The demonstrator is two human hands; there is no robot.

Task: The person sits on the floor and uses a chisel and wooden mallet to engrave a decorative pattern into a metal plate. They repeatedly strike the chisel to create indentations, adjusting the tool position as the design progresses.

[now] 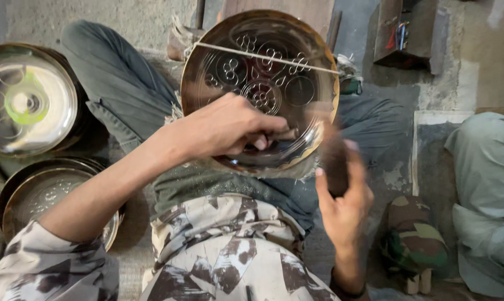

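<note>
A round brass plate [313, 61] with engraved circles and floral patterns lies in my lap, a taut string running across its upper part. My left hand [227, 125] rests on the plate's lower area, fingers pinched around a thin tool whose tip touches the metal. My right hand [344, 195] is raised to the right of the plate, gripping a dark wooden mallet [334, 159] that is blurred by motion.
Two more brass plates [34, 100] [37, 192] sit at the left. A camouflage cap [413, 234] lies on the floor at the right, beside another person's clothed leg [486, 189]. A dark metal block [405, 33] stands at the back.
</note>
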